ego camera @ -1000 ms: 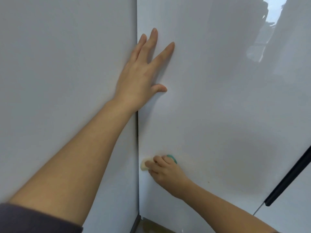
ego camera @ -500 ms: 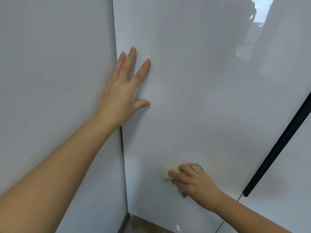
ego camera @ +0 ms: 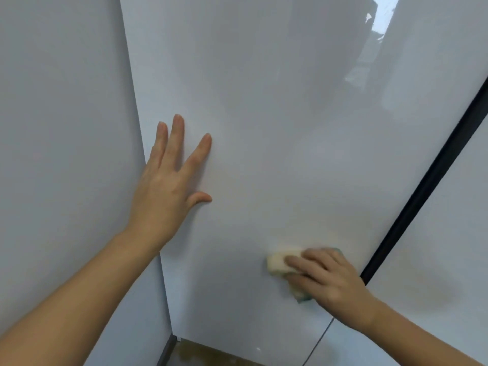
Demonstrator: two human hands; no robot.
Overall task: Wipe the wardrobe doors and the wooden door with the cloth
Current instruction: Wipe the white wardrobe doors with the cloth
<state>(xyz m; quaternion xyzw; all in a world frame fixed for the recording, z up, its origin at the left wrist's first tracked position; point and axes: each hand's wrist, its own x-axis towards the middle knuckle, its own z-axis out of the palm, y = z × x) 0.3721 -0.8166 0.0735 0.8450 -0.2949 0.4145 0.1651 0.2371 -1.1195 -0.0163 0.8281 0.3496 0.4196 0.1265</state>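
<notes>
One cloth [ego camera: 279, 261] under right hand [ego camera: 328, 280]

This looks like a room in a home, seen close up against a fitted wardrobe. A tall, glossy white wardrobe door [ego camera: 264, 128] fills most of the view, with a plain white panel [ego camera: 66, 128] meeting it at an angle on the left. A dark vertical strip [ego camera: 422, 194] parts it from a second white door [ego camera: 449, 233] on the right. A bright window reflection [ego camera: 380, 35] shows in the gloss at the far top, and a strip of brownish floor [ego camera: 200, 355] lies below.
</notes>
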